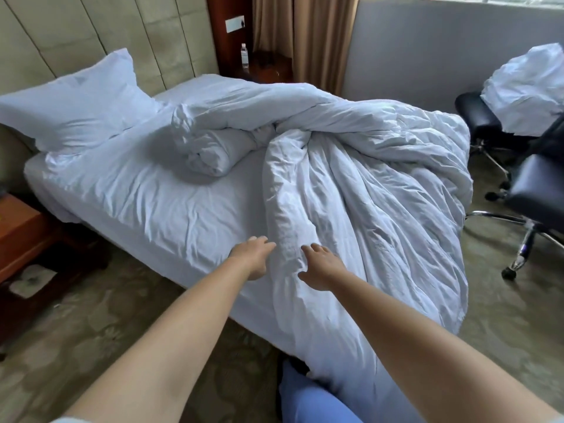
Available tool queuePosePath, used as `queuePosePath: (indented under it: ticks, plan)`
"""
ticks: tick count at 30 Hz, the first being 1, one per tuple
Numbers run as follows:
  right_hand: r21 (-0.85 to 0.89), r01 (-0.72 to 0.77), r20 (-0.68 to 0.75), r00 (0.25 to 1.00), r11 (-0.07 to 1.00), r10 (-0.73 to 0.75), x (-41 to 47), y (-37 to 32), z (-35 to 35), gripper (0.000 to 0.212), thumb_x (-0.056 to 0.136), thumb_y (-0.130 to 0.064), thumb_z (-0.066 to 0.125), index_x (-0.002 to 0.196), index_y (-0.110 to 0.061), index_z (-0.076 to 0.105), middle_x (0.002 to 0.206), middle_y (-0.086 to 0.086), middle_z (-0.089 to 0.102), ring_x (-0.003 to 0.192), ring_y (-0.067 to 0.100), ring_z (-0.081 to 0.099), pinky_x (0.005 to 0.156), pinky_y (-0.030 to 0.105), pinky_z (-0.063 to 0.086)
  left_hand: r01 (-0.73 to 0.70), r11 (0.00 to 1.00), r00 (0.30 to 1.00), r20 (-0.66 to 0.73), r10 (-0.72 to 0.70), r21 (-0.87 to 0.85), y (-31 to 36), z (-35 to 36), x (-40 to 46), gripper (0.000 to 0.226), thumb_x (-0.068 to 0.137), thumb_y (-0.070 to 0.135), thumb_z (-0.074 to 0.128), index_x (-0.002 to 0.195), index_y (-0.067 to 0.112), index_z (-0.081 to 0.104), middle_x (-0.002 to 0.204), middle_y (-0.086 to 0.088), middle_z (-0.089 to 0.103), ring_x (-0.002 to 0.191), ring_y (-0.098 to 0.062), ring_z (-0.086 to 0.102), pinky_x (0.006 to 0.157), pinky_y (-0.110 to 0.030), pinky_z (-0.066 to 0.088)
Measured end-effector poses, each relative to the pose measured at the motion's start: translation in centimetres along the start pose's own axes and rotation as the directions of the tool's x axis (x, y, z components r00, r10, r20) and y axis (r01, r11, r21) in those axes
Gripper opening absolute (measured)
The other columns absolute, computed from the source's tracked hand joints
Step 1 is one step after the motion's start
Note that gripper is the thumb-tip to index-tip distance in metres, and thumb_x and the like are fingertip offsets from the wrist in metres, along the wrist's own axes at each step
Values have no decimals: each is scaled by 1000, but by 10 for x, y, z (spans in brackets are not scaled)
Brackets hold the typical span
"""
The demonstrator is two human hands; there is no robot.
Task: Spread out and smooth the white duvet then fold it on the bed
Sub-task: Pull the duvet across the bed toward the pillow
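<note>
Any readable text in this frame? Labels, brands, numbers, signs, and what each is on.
No text can be read in this frame.
Water bottle on the nightstand: it has a label, too small and blurred to read.
Wall switch plate above it: no legible marking.
Duvet, pillow, office chair: no print visible.

Single bed point(158, 209) with wrinkled white fitted sheet, head end against padded wall panel. Directly on it: white pillow point(73, 105) at head end, tilted up against the panel; white duvet point(351, 178) bunched and twisted across the foot half, one roll curled toward mid-bed, near edge spilling over the bed's side down to the floor.
</note>
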State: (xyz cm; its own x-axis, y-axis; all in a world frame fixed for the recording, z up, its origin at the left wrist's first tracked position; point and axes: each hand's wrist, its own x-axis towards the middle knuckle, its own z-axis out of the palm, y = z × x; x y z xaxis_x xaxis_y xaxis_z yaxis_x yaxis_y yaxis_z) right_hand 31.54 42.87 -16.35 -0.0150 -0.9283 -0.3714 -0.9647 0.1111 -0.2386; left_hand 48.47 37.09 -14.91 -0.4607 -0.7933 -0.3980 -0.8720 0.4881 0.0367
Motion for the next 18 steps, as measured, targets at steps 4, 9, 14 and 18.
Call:
queuePosePath:
  ticks: [4, 9, 14, 18]
  plan:
    - [39, -37, 44, 998, 999, 36, 51, 3, 4, 70, 89, -39, 56, 147, -17, 25, 149, 6, 30, 139, 25, 26, 110, 39, 29, -76, 990, 997, 24, 74, 115, -18, -5, 47, 59, 88, 3, 45, 144, 18, 31, 145, -1, 32, 133, -22, 33, 102, -39, 40]
    - [135, -98, 28, 995, 986, 95, 132, 6, 2, 83, 87, -43, 60, 150, -16, 14, 152, 8, 28, 141, 26, 24, 112, 38, 26, -157, 954, 987, 81, 141, 255, -45, -25, 122, 71, 88, 6, 53, 150, 18, 21, 158, -4, 9, 144, -21, 14, 113, -37, 25]
    - [236, -191, 101, 980, 953, 172, 183, 13, 16, 92, 83, -50, 63, 150, -15, 12, 154, 10, 20, 142, 27, 19, 113, 40, 25, -171, 913, 985, 89, 148, 370, -64, -36, 190, 86, 87, 6, 54, 153, 23, 1, 159, -1, -15, 146, -21, 6, 118, -41, 13]
    - [271, -289, 219, 947, 918, 233, 204, 17, 38, 97, 82, -55, 61, 152, -16, 6, 159, 11, 4, 147, 26, 3, 116, 43, 18, -254, 879, 964, 174, 199, 403, -69, -26, 225, 88, 87, 6, 53, 152, 23, -3, 158, -3, -19, 147, -21, -6, 120, -43, 5]
